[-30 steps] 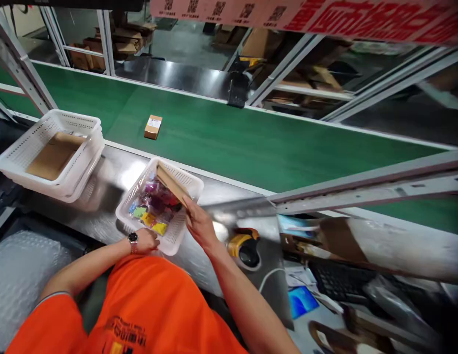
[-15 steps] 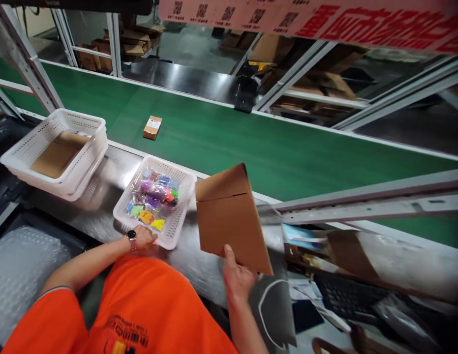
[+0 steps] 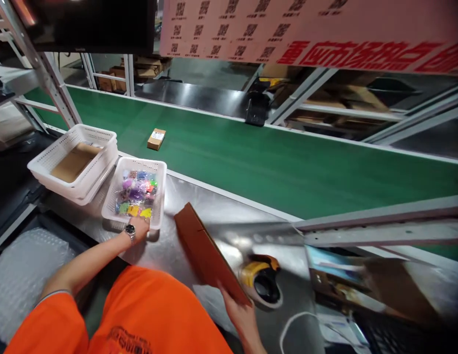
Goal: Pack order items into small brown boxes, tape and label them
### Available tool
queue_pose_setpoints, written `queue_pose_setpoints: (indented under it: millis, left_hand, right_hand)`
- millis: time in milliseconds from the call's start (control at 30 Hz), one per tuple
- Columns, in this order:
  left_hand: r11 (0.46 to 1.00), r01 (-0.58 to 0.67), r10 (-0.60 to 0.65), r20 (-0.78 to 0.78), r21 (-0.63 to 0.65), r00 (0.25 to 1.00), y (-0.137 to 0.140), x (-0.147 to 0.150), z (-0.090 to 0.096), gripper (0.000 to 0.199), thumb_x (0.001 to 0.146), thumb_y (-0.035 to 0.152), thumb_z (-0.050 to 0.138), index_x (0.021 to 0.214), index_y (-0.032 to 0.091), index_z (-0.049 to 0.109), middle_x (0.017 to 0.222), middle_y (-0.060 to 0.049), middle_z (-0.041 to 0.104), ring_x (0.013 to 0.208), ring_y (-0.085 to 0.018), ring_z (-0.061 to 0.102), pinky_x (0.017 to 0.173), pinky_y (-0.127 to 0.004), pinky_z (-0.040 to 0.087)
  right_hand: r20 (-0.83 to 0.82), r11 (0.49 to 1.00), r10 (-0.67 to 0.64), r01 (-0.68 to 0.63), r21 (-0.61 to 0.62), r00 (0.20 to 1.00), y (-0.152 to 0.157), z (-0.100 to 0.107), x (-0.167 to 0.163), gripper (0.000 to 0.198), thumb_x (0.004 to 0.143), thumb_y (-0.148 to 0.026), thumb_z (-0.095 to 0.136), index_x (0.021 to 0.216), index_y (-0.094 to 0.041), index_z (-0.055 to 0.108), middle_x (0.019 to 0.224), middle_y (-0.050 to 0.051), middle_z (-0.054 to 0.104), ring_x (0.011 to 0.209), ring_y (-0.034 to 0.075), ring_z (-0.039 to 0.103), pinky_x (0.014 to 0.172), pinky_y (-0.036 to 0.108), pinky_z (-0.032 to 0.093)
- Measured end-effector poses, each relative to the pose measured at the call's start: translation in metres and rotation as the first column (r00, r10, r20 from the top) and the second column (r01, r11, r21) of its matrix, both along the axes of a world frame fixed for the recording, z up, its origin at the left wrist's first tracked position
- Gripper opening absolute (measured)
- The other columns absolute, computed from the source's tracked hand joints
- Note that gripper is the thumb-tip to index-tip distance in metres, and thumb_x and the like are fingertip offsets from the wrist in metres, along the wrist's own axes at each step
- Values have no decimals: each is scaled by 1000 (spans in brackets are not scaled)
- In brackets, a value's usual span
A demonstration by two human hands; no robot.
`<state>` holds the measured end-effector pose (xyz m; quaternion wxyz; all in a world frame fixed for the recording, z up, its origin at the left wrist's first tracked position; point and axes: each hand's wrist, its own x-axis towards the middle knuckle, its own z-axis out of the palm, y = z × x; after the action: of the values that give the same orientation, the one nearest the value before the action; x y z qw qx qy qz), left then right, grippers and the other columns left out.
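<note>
My left hand, with a watch on the wrist, is closed on the near rim of a white plastic basket. Small colourful items in clear plastic bags lie inside this basket. In my right hand is a folded flat brown cardboard box, held by its lower end and tilted nearly edge-on above the metal table. Just right of the cardboard, a yellow and black object with a rounded dark opening rests on the table; blur hides its kind.
Stacked white baskets with cardboard inside stand at the left. Beyond the table runs a green conveyor belt carrying a small brown box. A metal frame post crosses at the right. Bubble wrap lies lower left.
My left hand and the basket have shifted left, closer to the stacked baskets. The cardboard in my right hand has turned edge-on and dropped lower, uncovering the yellow and black object. The view has tilted up.
</note>
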<state>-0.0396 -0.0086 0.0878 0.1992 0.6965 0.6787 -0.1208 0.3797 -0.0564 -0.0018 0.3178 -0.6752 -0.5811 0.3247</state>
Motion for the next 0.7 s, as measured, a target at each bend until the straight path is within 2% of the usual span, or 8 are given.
queue_pose_setpoints:
  millis: [67,100,167,233,300,367,567,700]
  left_hand:
    - [998,22,-23,17,59,1000,2,11,12,51,116,34,67,157,4,68,141,-30,80,136,-41,76,108,-47,62]
    - [993,36,-40,36,108,999,4,18,18,57,115,36,69,163,6,63,146,-29,78,140,-40,74,111,-48,63]
    - [969,66,-88,83,240,993,7,30,31,64,113,35,73,171,12,57,156,-27,74,147,-39,71,115,-49,63]
    - [929,96,-149,123,359,981,10,41,43,67,112,33,74,173,15,54,164,-26,70,152,-37,68,116,-47,65]
    - [900,134,-211,146,416,967,14,51,52,67,113,34,72,174,14,53,167,-27,68,155,-37,66,117,-47,66]
    - [882,169,-262,159,440,952,19,60,57,66,114,35,70,173,13,53,168,-28,67,158,-38,65,117,-49,66]
    - [853,219,-332,168,474,928,35,80,47,58,112,42,75,163,16,63,167,-26,68,156,-37,67,120,-50,66]
    - [850,273,-373,149,449,916,38,88,36,51,113,45,74,154,15,69,158,-25,73,146,-38,71,118,-51,65]
  right_hand:
    - [-95,997,-28,21,-77,995,-9,6,3,50,71,-74,84,80,-26,87,85,14,91,85,42,89,76,50,76]
    - [-143,993,-48,32,-111,989,-14,11,4,51,69,-73,88,85,-24,89,93,15,93,92,42,90,81,49,77]
    - [-208,989,-96,71,-128,973,-23,23,8,61,67,-71,93,105,-23,94,116,14,95,113,43,90,99,49,77]
    - [-213,989,-134,115,-96,968,-29,37,10,70,72,-73,92,123,-24,94,135,12,92,131,42,85,116,51,71]
    - [-195,988,-145,131,-83,970,-30,49,12,69,77,-77,89,124,-26,94,138,11,91,137,42,83,124,52,67]
    - [-172,988,-140,126,-90,975,-30,58,13,66,79,-79,86,118,-27,96,135,12,92,135,42,83,123,52,67]
    - [-160,989,-119,104,-102,980,-35,62,14,66,81,-83,79,112,-29,97,131,12,93,130,42,85,115,49,71]
    - [-184,985,-106,78,-152,977,-41,69,12,70,82,-83,78,119,-26,95,134,14,92,132,41,85,115,47,71]
